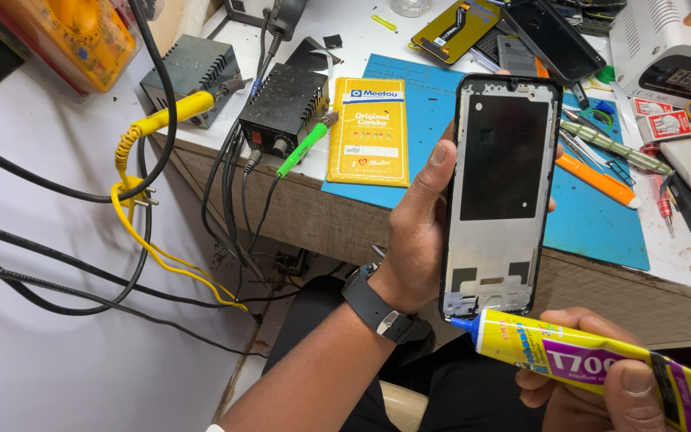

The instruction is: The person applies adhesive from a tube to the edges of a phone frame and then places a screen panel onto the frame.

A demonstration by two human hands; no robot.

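Over bench (601,272): phone frame (499,196) upright (lengthwise)

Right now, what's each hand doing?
Left hand: closed around a phone frame, held upright.
Right hand: closed around a yellow glue tube, nozzle at the frame's bottom edge.

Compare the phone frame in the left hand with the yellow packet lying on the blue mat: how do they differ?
The phone frame is held upright in the left hand; the yellow packet lies flat on the blue mat. The frame is pale grey with black patches; the packet is yellow and printed. The frame looks longer and narrower. Both are flat rectangles.
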